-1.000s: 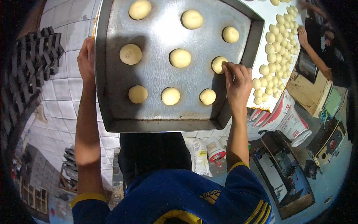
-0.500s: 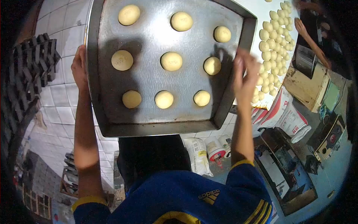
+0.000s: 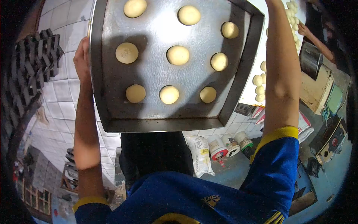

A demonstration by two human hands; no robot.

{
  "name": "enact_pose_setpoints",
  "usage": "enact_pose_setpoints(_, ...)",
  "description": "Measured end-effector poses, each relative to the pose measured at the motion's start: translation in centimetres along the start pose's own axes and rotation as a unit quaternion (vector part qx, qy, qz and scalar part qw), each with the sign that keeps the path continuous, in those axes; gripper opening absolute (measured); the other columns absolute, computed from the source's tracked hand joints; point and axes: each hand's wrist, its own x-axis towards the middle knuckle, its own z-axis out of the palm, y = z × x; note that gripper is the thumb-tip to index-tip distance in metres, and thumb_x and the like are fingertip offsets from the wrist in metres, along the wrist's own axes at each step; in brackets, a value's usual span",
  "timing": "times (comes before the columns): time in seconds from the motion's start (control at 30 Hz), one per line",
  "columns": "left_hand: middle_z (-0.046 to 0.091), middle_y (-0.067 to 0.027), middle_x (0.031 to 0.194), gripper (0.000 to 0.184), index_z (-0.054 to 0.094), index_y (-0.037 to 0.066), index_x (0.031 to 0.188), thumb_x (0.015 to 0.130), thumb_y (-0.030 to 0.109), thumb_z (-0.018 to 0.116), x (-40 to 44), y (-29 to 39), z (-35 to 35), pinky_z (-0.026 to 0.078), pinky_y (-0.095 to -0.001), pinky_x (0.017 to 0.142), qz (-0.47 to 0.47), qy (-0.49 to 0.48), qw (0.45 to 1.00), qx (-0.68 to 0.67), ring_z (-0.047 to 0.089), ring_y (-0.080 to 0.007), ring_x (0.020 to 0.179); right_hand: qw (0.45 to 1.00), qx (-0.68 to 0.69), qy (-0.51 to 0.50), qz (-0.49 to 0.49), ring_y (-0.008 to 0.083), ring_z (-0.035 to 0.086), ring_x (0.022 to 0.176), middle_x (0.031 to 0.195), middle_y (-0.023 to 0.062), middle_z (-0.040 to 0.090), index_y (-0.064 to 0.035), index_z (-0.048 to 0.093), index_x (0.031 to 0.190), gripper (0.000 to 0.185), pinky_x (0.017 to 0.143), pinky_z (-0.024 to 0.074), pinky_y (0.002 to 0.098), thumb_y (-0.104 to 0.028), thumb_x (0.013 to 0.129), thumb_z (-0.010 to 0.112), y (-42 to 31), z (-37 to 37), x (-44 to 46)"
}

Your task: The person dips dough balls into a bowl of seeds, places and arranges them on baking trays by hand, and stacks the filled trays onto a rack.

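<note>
A deep metal tray [image 3: 164,125] with several round dough balls, one of them a ball [image 3: 178,55] near its middle, fills the centre of the view. My left hand [image 3: 82,59] grips the tray's left rim, fingers wrapped round the edge. My right arm reaches up past the tray's right side, over the white table [image 3: 250,91]; the hand itself lies at or beyond the top edge, its fingers out of sight. Small dough balls [image 3: 260,89] sit on that table, partly covered by my right forearm.
Another person's arm [image 3: 317,43] reaches in at the upper right. Dark stacked racks [image 3: 37,61] stand at the left. Below are a white sack [image 3: 200,155], tubs [image 3: 217,147] and, at the right, a wooden box with speakers [image 3: 331,145].
My right hand has left the tray's right side and gone up and forward, nearly out of view. My left hand keeps its hold on the rim. The other person's arm has shifted slightly.
</note>
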Motion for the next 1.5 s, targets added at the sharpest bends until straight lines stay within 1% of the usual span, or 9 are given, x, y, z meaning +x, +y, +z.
enact_pose_setpoints(0.2,0.073,-0.0197,0.112,0.059,0.068,0.001,0.125,0.107,0.052,0.044,1.3,-4.9,0.3,0.051,-0.0426,0.093,0.03,0.028,0.999,0.026,0.069,-0.0285,0.104,0.995,0.031,0.091,-0.023,0.0326,0.074,0.075,0.08,0.0211,0.074,-0.0006,0.078,0.085,0.028,0.072,0.0568,0.0429,-0.028,0.083,0.073,3.1,1.9,0.4)
enact_pose_setpoints(0.27,0.073,-0.0215,0.116,0.056,0.068,0.004,0.128,0.106,0.05,0.045,0.5,-3.1,0.1,0.051,-0.0446,0.096,0.023,0.028,0.999,0.004,0.07,-0.0345,0.108,0.929,-0.197,0.185,-0.252,0.0188,0.057,0.051,0.057,0.0115,0.064,-0.0039,0.068,0.059,0.033,0.048,0.0446,0.0387,-0.028,0.08,0.074,9.3,4.6,4.0)
enact_pose_setpoints(0.3,0.071,-0.0245,0.115,0.051,0.067,0.006,0.126,0.105,0.047,0.046,0.5,-3.0,0.3,0.051,-0.0455,0.095,0.057,0.06,0.996,0.03,0.068,-0.0436,0.105,0.962,0.136,0.186,-0.148,0.0195,0.055,0.05,0.061,0.0116,0.066,-0.0033,0.068,0.062,0.026,0.047,0.0449,0.0382,-0.016,0.084,0.067,5.4,2.3,1.4)
enact_pose_setpoints(0.33,0.071,-0.0245,0.115,0.051,0.067,0.006,0.126,0.105,0.047,0.046,0.4,-3.1,0.4,0.051,-0.0455,0.095,0.052,0.067,0.996,0.039,0.068,-0.0436,0.105,0.993,0.027,0.063,0.092,0.0218,0.065,0.12,0.127,0.0117,0.074,-0.0156,0.075,0.13,0.042,0.104,0.0477,0.0352,-0.037,0.094,0.076,4.9,-0.6,-0.4)
enact_pose_setpoints(0.37,0.07,-0.0257,0.114,0.052,0.066,0.005,0.125,0.104,0.048,0.045,0.6,-3.1,0.6,0.05,-0.0465,0.094,0.061,0.067,0.993,0.069,0.066,-0.0467,0.103,0.969,0.237,0.049,0.043,0.0205,0.06,0.131,0.135,0.0111,0.07,-0.0192,0.071,0.135,0.048,0.11,0.0446,0.0346,-0.043,0.094,0.075,6.3,-0.6,-1.5)
enact_pose_setpoints(0.5,0.068,-0.02,0.128,0.039,0.06,0.0,0.124,0.088,0.009,0.067,0.3,-3.5,-0.1,0.057,-0.0426,0.087,0.243,0.074,0.921,0.296,0.07,-0.0422,0.107,0.955,0.278,0.066,0.083,0.0151,0.064,0.117,0.124,0.0084,0.074,-0.0019,0.074,0.126,0.05,0.108,0.0413,0.0311,-0.042,0.096,0.072,-5.5,-5.1,-12.3)
enact_pose_setpoints(0.77,0.065,-0.0177,0.105,0.026,0.064,0.006,0.115,0.092,0.016,0.059,-0.6,-1.6,0.2,0.053,-0.0468,0.076,0.291,0.175,0.903,0.262,0.066,-0.0394,0.09,0.867,0.451,-0.195,0.083,0.0143,0.067,0.09,0.098,0.0062,0.078,-0.0028,0.08,0.1,0.012,0.086,0.0503,0.0319,-0.01,0.09,0.078,-23.4,-1.4,-31.2)
enact_pose_setpoints(0.87,0.068,-0.0279,0.11,0.036,0.065,0.0,0.111,0.102,0.029,0.045,-0.4,0.5,-0.6,0.05,-0.0553,0.089,0.004,0.032,0.991,0.132,0.064,-0.0493,0.102,0.927,0.35,-0.116,-0.072,0.028,0.064,0.081,0.091,0.0102,0.074,-0.0041,0.08,0.098,0.012,0.078,0.0504,0.0359,-0.009,0.086,0.08,-26.9,2.2,-33.5)
enact_pose_setpoints(1.5,0.07,-0.0313,0.109,0.055,0.07,-0.002,0.106,0.103,0.043,0.038,-1.1,1.9,-1.3,0.049,-0.0559,0.097,-0.092,0.051,0.992,0.067,0.064,-0.051,0.106,0.929,0.031,-0.192,-0.314,0.0317,0.048,0.134,0.159,0.0026,0.045,-0.017,0.044,0.158,0.079,0.109,0.0393,0.0465,-0.048,0.09,0.069,-26.9,4.1,-37.9)
